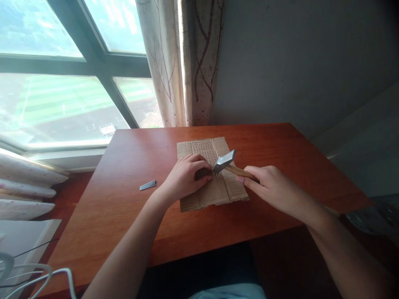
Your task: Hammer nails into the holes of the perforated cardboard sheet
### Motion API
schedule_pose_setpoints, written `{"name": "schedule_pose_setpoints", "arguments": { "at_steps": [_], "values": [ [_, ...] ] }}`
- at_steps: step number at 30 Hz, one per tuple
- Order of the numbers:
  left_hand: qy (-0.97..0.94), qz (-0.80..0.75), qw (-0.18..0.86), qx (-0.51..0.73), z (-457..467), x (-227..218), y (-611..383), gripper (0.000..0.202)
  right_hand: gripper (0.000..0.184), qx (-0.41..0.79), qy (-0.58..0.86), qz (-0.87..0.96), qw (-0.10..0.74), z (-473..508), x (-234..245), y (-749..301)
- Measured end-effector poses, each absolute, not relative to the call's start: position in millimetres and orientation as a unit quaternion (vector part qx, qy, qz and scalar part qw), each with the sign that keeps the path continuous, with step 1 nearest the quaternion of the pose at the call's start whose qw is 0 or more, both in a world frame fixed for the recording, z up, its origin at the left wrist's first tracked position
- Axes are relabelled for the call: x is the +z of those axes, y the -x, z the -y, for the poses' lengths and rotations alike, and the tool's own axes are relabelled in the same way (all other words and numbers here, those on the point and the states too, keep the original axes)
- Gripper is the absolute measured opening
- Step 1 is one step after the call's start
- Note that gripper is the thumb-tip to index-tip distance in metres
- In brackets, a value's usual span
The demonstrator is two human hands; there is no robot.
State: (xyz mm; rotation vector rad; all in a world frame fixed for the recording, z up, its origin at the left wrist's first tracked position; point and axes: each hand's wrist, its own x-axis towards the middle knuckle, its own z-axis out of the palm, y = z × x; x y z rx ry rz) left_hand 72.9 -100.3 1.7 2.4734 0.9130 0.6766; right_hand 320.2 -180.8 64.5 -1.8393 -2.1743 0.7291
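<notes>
Right hand [270, 182] — grip closed round hammer [225, 161] | left hand [186, 175] — half-curled over cardboard [215, 193], can't tell what's held

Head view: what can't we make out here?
All in the head view:
- Cardboard sheet: part of its surface and holes hidden under the left hand.
- Whatever the left fingertips may pinch: too small, crowded by the hammer.
- Hammer's handle end: hidden inside the right hand.
- Loose nails: too small and tightly bunched to count.
- White cables: ends not visible, cut off by the picture's edges.
</notes>
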Motion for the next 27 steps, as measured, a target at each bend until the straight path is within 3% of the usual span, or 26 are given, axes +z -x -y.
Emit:
{"name": "schedule_pose_setpoints", "arguments": {
  "at_steps": [21, 24, 27],
  "values": [
    [-0.886, -0.334, 0.207, 0.246, 100.8, 1.5, -73.2, 0.014, 0.042, 0.242, 0.613, 0.744, 0.107, 180.2, 60.1, -318.0],
    [-0.884, -0.338, 0.211, 0.244, 101.8, 2.6, -73.5, 0.014, 0.042, 0.219, 0.614, 0.739, 0.170, 181.2, 60.2, -321.4],
    [-0.882, -0.343, 0.216, 0.241, 102.5, 4.1, -73.5, 0.015, 0.039, 0.198, 0.618, 0.691, 0.317, 177.8, 55.5, -326.0]
  ]
}}
